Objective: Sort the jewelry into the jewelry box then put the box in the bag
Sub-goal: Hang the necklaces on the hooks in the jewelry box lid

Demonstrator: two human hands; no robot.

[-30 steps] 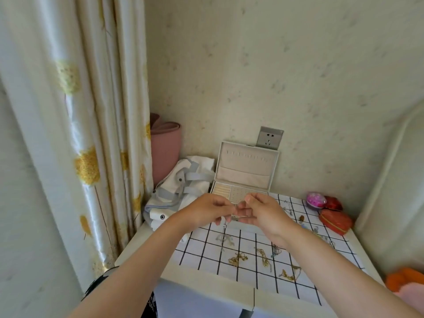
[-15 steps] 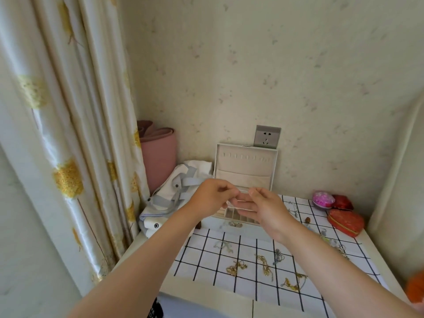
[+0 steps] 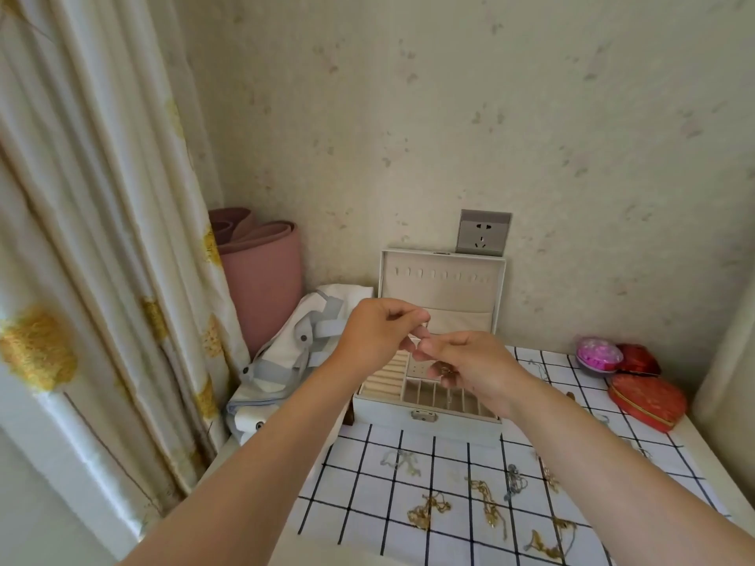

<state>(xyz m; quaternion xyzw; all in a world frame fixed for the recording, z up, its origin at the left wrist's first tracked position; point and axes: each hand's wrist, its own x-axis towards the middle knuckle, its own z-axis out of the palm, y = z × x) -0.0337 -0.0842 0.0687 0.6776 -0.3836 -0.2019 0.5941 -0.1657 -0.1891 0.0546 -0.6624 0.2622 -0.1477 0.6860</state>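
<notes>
We see both hands raised together over the open jewelry box [image 3: 425, 416], fingertips meeting. The left hand [image 3: 378, 335] is curled, thumb and forefinger pinched; the right hand [image 3: 476, 367] is likewise curled, fingertips pressed toward the left. A small gold piece [image 3: 443, 371] with a thin chain hangs under the right palm — it is too small for us to tell which fingers actually clamp it, so we cannot tell the true grip of either hand.

The box sits at the back of the bench [image 3: 694, 443], on a white cloth with a black grid [image 3: 367, 484]. Its lid [image 3: 443, 288] stands upright against the wall, just below a grey wall socket [image 3: 484, 232]. Ring rolls fill the left tray compartment; narrow slots run along the front right.

Loose jewelry lies on the cloth in front of the box: a silver tangle [image 3: 400, 461], gold chains [image 3: 427, 510], more gold [image 3: 488, 504].

The white bag with grey straps [image 3: 294, 353] slumps just left of the box — beside a rolled pink mat [image 3: 261, 279] and a curtain [image 3: 94, 239]. At the right rear, a red heart-shaped case [image 3: 647, 402] and a pink round case [image 3: 598, 355].
</notes>
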